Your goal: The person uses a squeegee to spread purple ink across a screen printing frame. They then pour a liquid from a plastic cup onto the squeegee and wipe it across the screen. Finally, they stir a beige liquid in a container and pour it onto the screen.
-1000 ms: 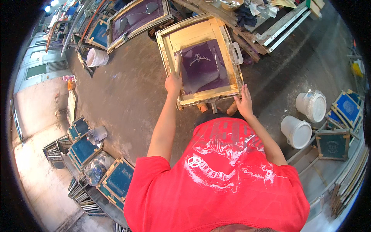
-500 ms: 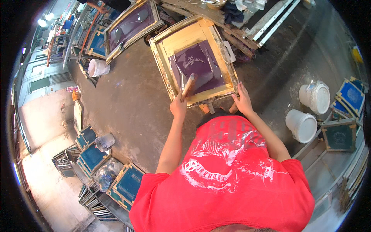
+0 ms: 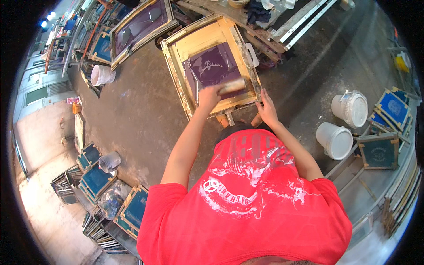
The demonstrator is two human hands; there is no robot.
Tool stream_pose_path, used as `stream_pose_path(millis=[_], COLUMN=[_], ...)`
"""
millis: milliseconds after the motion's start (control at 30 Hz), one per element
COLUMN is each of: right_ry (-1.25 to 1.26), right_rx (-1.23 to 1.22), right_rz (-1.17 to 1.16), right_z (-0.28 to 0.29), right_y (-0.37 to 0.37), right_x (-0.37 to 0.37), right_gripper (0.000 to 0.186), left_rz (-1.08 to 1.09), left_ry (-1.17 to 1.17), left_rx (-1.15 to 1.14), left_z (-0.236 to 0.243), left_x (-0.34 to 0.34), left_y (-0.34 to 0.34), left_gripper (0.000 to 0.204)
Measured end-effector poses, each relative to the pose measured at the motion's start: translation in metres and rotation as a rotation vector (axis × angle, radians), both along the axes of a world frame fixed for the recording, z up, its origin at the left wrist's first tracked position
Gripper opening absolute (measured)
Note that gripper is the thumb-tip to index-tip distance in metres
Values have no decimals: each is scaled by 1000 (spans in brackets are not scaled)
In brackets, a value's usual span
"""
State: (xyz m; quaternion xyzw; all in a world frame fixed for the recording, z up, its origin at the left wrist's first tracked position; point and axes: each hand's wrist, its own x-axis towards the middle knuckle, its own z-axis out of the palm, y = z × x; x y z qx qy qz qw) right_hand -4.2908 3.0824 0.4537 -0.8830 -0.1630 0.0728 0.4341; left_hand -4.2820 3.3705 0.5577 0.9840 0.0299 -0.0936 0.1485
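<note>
A yellow-bordered screen frame [image 3: 237, 46] with a purple centre and a pale crest-like design stands tilted in front of me, above my feet. My left hand [image 3: 208, 96] is closed on a pale, bar-shaped tool [image 3: 233, 87] lying diagonally over the screen's lower purple part. My right hand [image 3: 266, 107] grips the frame's lower right edge, fingers along its side. A white plastic handle [image 3: 251, 54] shows at the frame's right side. My red shirt fills the lower middle of the view.
White buckets [image 3: 333, 141] stand at right, beside stacked screens [image 3: 377, 152]. More screens [image 3: 95, 181] and a bucket [image 3: 110, 161] are at lower left. Another purple screen [image 3: 138, 31], a bucket [image 3: 103, 74] and cluttered planks [image 3: 269, 51] lie ahead. A co-worker's hand [image 3: 106, 4] shows at top left.
My left hand has moved down, then right, swinging the tool from near upright to a flat diagonal across the screen. A co-worker's hand has appeared at top left. My right hand still holds the edge.
</note>
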Motion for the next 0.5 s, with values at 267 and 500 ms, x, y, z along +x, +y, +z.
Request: stream_pose_path(millis=[267, 500], right_ry=[14, 50], right_rx=[47, 13], right_rz=[1, 88], right_z=[-3, 1], right_y=[2, -9], right_x=[0, 1], right_gripper=[65, 69], left_rz=[-54, 46], left_ry=[-268, -284], left_rx=[126, 78], left_z=[-30, -13], left_x=[-103, -147], left_y=[-18, -30], left_gripper=[64, 57])
